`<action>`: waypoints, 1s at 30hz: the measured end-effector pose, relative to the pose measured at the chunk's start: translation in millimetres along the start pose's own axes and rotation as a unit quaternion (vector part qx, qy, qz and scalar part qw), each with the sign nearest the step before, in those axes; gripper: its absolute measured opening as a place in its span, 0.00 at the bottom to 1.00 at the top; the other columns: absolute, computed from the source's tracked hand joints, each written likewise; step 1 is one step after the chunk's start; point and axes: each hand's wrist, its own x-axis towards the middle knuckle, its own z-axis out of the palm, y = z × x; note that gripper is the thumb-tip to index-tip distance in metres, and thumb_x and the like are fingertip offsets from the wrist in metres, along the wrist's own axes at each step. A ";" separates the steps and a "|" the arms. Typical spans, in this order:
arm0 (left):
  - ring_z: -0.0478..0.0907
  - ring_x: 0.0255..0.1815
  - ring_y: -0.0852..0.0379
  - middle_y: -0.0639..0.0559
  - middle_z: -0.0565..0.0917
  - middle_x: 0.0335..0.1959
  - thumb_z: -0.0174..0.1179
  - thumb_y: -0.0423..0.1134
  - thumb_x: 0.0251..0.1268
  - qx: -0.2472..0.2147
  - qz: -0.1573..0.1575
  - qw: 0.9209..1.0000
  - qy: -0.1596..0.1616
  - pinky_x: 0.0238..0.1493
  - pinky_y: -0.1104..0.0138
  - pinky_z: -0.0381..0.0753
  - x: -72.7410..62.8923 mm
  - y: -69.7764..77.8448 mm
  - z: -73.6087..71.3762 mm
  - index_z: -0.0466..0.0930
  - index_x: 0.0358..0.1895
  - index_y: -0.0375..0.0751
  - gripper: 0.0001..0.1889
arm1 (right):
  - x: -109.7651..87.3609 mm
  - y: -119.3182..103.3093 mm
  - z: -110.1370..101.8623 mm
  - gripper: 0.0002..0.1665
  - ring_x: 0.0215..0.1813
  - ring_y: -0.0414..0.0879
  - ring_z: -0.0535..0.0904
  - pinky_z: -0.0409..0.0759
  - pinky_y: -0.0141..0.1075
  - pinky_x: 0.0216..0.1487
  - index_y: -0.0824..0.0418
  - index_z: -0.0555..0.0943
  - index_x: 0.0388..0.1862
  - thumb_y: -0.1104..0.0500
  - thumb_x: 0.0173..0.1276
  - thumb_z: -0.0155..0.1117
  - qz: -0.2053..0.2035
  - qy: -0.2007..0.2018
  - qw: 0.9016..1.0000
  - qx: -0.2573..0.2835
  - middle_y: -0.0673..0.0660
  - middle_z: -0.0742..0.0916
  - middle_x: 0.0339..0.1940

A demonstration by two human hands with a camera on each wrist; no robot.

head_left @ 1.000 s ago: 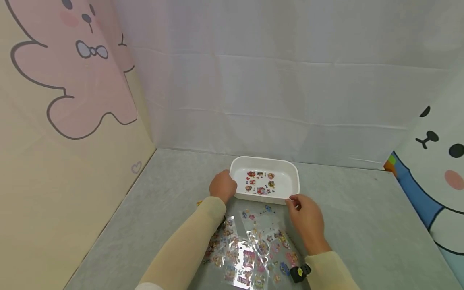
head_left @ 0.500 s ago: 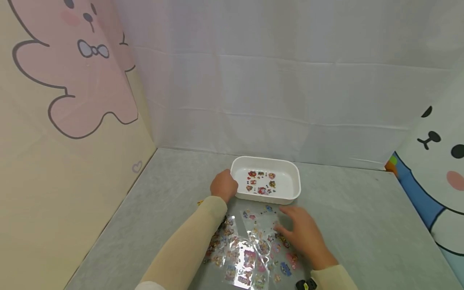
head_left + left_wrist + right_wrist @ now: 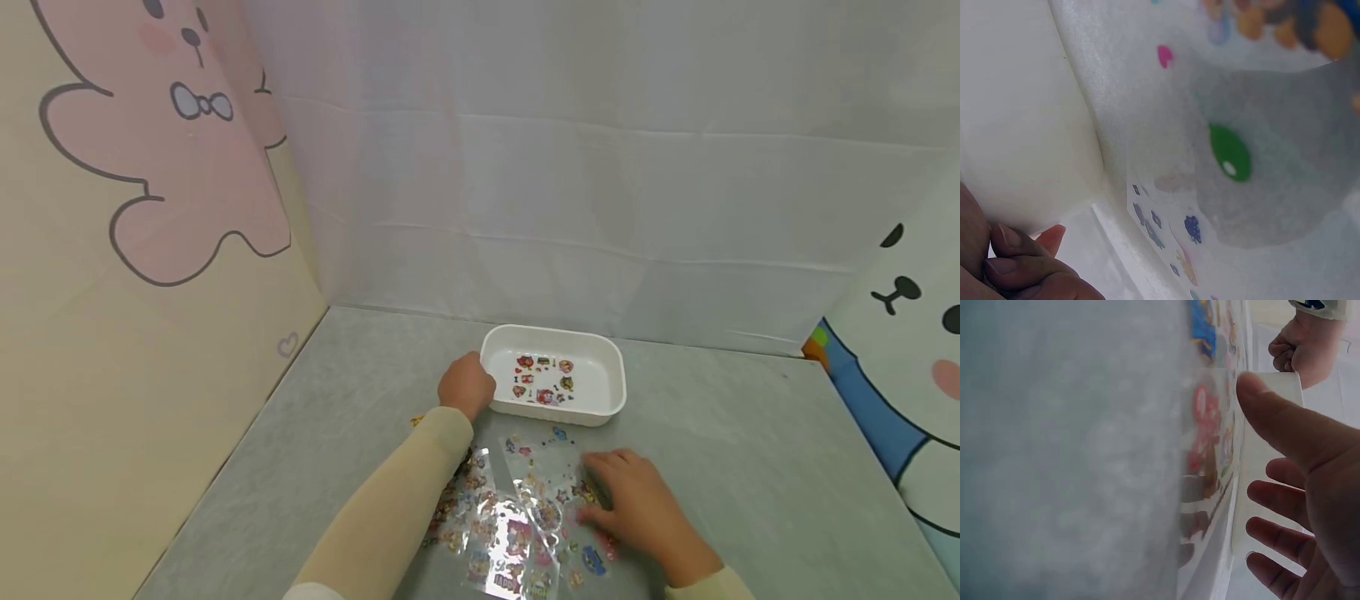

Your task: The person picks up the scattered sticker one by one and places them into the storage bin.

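A white rectangular tray [image 3: 602, 379] stands near the back of the table, with a group of small colourful stickers [image 3: 545, 397] showing on its bottom. My left hand [image 3: 466, 386] grips the tray's left edge; in the left wrist view its curled fingers [image 3: 1029, 265] are at the tray's corner. Clear sticker sheets [image 3: 487, 542] lie overlapping in front of the tray, shining with glare. Low over their right side is my right hand [image 3: 637, 504], holding nothing, its thumb and fingers spread apart in the right wrist view.
More stickers lie under and beside my left sleeve [image 3: 397, 492], partly hidden by it. The grey table [image 3: 750, 450] meets a white cloth wall [image 3: 555, 192] behind the tray. Printed cartoon panels stand left and right.
My right hand has left the tray's front right corner and come back toward me, over the sticker sheets, its fingers spreading. The left hand stays at the tray.
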 end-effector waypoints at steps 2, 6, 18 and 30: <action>0.84 0.44 0.47 0.41 0.87 0.47 0.60 0.31 0.68 -0.001 0.000 1.000 0.000 0.46 0.52 0.83 -0.8 0.5 -0.8 0.82 0.58 0.33 0.17 | -2.1 -0.3 -0.4 0.43 0.59 0.56 0.79 0.75 0.56 0.60 0.61 0.83 0.62 0.39 0.52 0.82 -0.005 -0.007 1.000 -0.013 0.56 0.86 0.59; 0.83 0.43 0.47 0.42 0.87 0.46 0.60 0.31 0.68 0.000 0.000 1.000 0.000 0.45 0.52 0.82 -1.9 1.2 -2.2 0.82 0.57 0.33 0.16 | -4.8 -1.1 -1.5 0.36 0.58 0.54 0.79 0.76 0.55 0.58 0.59 0.85 0.60 0.43 0.56 0.81 -0.012 -0.019 0.999 -0.029 0.55 0.87 0.58; 0.83 0.42 0.48 0.43 0.87 0.45 0.60 0.31 0.67 -0.003 0.004 1.000 0.006 0.45 0.52 0.82 -2.0 0.0 0.2 0.83 0.56 0.34 0.15 | -3.5 -8.7 -3.4 0.25 0.53 0.51 0.81 0.78 0.51 0.54 0.59 0.88 0.54 0.50 0.60 0.80 -0.006 -0.070 0.997 -0.040 0.54 0.89 0.53; 0.82 0.38 0.49 0.44 0.87 0.42 0.61 0.31 0.66 -0.007 0.003 1.000 0.007 0.41 0.53 0.82 -2.0 -2.5 -0.4 0.84 0.53 0.35 0.14 | 3.2 -14.9 -3.8 0.18 0.49 0.49 0.81 0.78 0.48 0.51 0.59 0.88 0.48 0.59 0.58 0.81 0.012 -0.057 0.997 -0.049 0.51 0.89 0.43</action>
